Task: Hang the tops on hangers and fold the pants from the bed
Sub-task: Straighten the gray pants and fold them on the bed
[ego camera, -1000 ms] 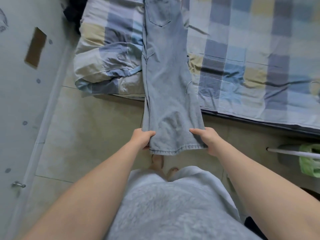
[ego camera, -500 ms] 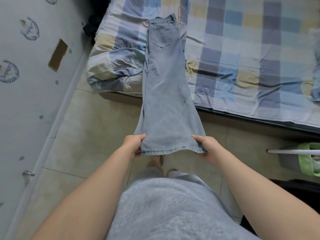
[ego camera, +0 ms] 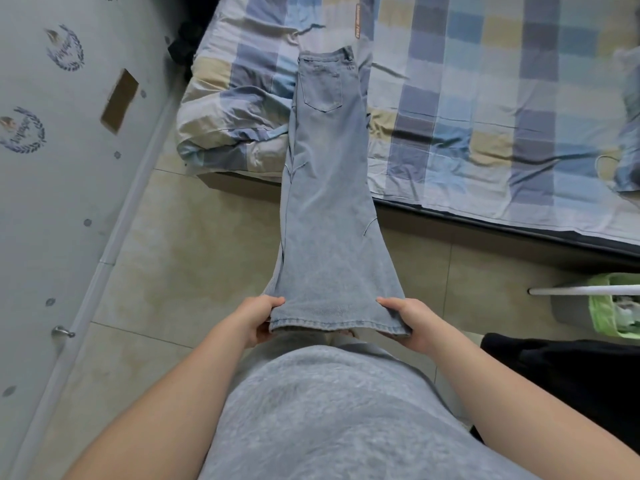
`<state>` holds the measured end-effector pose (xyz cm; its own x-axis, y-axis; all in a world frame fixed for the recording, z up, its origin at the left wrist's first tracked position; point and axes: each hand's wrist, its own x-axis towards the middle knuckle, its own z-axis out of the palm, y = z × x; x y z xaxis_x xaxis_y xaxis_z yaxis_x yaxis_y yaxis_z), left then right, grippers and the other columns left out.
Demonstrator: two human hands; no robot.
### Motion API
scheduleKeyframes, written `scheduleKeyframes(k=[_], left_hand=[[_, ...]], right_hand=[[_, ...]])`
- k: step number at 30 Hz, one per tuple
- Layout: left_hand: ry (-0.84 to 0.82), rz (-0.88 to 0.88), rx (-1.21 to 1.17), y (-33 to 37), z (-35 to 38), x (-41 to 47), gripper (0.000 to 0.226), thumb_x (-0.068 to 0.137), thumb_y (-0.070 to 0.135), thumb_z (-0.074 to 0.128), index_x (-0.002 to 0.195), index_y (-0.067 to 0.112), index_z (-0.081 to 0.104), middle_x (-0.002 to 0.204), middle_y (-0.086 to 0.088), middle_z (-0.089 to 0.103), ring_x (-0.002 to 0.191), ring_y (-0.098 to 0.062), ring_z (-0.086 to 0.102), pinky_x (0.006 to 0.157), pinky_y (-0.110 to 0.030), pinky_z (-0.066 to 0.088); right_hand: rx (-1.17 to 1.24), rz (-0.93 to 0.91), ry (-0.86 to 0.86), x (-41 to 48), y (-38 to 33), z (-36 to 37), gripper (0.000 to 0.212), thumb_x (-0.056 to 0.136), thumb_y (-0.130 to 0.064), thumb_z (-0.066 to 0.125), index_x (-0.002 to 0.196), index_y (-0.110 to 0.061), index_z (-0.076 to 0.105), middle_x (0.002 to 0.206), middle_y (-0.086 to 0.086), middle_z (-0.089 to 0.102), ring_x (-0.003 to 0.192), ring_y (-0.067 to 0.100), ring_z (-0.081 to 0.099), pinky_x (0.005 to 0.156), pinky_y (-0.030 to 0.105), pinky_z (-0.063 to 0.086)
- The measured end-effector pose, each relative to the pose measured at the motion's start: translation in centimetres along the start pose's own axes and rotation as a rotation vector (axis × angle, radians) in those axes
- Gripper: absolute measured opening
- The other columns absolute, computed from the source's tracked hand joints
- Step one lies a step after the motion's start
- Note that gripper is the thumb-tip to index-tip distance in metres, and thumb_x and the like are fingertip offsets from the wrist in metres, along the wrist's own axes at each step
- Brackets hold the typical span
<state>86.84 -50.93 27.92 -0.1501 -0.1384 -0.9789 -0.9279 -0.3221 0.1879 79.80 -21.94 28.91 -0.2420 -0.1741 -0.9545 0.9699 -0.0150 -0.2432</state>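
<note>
Light blue jeans, folded lengthwise leg on leg, stretch from the bed toward me. Their waistband and back pocket lie on the checked bed sheet; the flared hems hang over the floor in front of my body. My left hand grips the left corner of the hems. My right hand grips the right corner. The cloth is pulled taut between the bed and my hands. Another blue garment shows partly at the bed's right edge.
A grey wall with printed emblems and a skirting strip runs along the left. Tiled floor lies between wall and bed. A bin with a green bag and a white rod stand at right, dark cloth below them.
The jeans have slid toward me off the bed, so the waistband now lies nearer the bed's edge. Both hands kept their hold on the hems and drew back a little.
</note>
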Motion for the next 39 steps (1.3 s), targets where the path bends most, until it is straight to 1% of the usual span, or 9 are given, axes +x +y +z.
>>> scheduleKeyframes(k=[6,9,12,14,18,23,31,34,39], left_hand=[[0.026,0.081,-0.047,7.9,1.8,0.3,0.019,0.088,0.027,0.064,0.104,0.016,0.066,0.088,-0.003,0.068,0.070,-0.019,0.062,0.055,-0.024,0.045],[-0.027,0.133,-0.136,13.7,2.7,1.6,0.025,0.086,0.024,0.063,0.110,0.018,0.068,0.099,-0.002,0.064,0.082,-0.019,0.059,0.059,-0.025,0.040],[-0.028,0.150,-0.162,20.7,3.4,3.1,0.007,0.088,0.026,0.062,0.091,0.020,0.065,0.078,0.003,0.063,0.061,-0.013,0.054,0.047,-0.017,0.038],[-0.044,0.150,-0.173,25.9,3.8,3.9,0.008,0.090,0.028,0.060,0.084,0.022,0.062,0.069,0.005,0.057,0.055,-0.011,0.050,0.042,-0.015,0.037],[-0.043,0.133,-0.141,36.6,4.4,4.9,0.019,0.093,0.028,0.059,0.075,0.021,0.059,0.061,0.006,0.051,0.051,-0.011,0.045,0.038,-0.014,0.035],[-0.058,0.123,-0.144,49.9,4.8,6.9,0.016,0.095,0.028,0.057,0.081,0.022,0.057,0.064,0.006,0.052,0.050,-0.009,0.048,0.036,-0.013,0.035],[-0.105,0.085,-0.145,66.9,6.2,15.5,0.019,0.094,0.026,0.053,0.076,0.022,0.055,0.066,0.007,0.050,0.046,-0.008,0.048,0.043,-0.015,0.040],[-0.077,0.088,-0.140,71.5,7.1,20.0,0.022,0.091,0.021,0.053,0.069,0.022,0.054,0.056,0.008,0.049,0.039,-0.006,0.047,0.042,-0.013,0.039],[-0.043,0.155,-0.173,76.5,8.9,28.0,0.020,0.087,0.015,0.050,0.069,0.022,0.053,0.059,0.008,0.051,0.046,-0.006,0.048,0.046,-0.013,0.037]], right_hand=[[0.080,-0.078,0.030,1.0,-8.3,1.4,0.014,0.095,-0.010,0.064,0.107,-0.003,0.067,0.092,0.012,0.077,0.071,0.021,0.074,0.066,0.034,0.062],[0.109,-0.119,0.049,2.4,-13.7,2.8,0.010,0.095,-0.010,0.063,0.103,-0.006,0.067,0.081,0.009,0.076,0.061,0.017,0.072,0.058,0.033,0.062],[0.129,-0.139,0.051,4.2,-19.9,4.9,0.010,0.098,-0.012,0.058,0.095,-0.009,0.068,0.071,0.005,0.074,0.055,0.014,0.070,0.057,0.031,0.062],[0.158,-0.138,0.059,5.5,-24.4,6.5,0.013,0.099,-0.014,0.057,0.092,-0.008,0.066,0.070,0.005,0.073,0.056,0.014,0.069,0.063,0.031,0.060],[0.260,-0.126,0.081,7.6,-33.8,10.0,0.013,0.101,-0.017,0.056,0.094,-0.009,0.064,0.071,0.006,0.073,0.061,0.015,0.070,0.067,0.031,0.060],[0.311,-0.136,0.123,10.8,-45.7,14.5,0.018,0.100,-0.016,0.055,0.086,-0.009,0.064,0.062,0.005,0.071,0.050,0.012,0.068,0.052,0.028,0.060],[0.304,-0.119,0.202,20.9,-62.1,19.2,0.022,0.098,-0.010,0.055,0.076,-0.010,0.059,0.051,0.004,0.063,0.042,0.011,0.062,0.047,0.027,0.058],[0.305,-0.090,0.247,26.2,-66.7,20.1,0.019,0.095,-0.007,0.058,0.076,-0.008,0.060,0.050,0.004,0.062,0.039,0.011,0.061,0.046,0.026,0.057],[0.355,-0.099,0.260,35.0,-71.5,21.4,0.026,0.098,-0.006,0.053,0.073,-0.005,0.060,0.048,0.007,0.061,0.038,0.015,0.061,0.044,0.025,0.056]])
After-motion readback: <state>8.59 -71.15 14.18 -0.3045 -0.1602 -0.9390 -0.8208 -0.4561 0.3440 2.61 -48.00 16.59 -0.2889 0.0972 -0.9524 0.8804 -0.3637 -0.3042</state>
